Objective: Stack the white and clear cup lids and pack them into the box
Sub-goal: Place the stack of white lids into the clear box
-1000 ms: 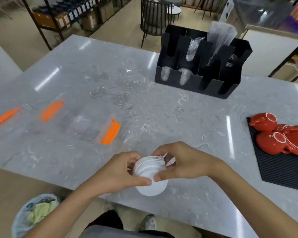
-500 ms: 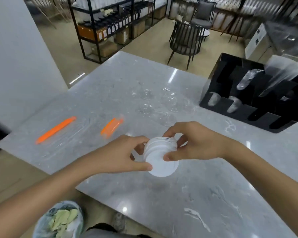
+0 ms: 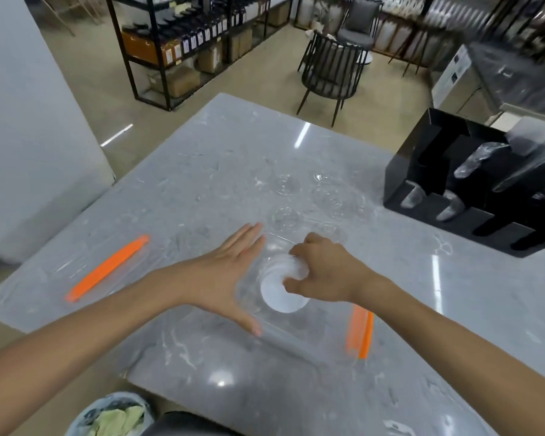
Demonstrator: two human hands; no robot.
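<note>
Grey marble-patterned desk (image 3: 202,171) fills the view, glossy and likely slippery; beyond it a shelf rack (image 3: 183,39) and chair (image 3: 332,70). A black organiser (image 3: 472,187) stands at its far right. Clear lids (image 3: 285,217) lie scattered mid-desk. The white lid stack (image 3: 279,284), light, thin and crushable, is best gripped round its rim: right hand (image 3: 324,275) fingers curl on it, left hand (image 3: 221,272) flat, fingers straight.

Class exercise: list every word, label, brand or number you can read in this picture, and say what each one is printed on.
None can be read.
Labels on the bottles on the black shelf: too small and blurred.
Dark marks on the white cabinet: blurred, unreadable.
White lids, black organizer: no print visible.
</note>
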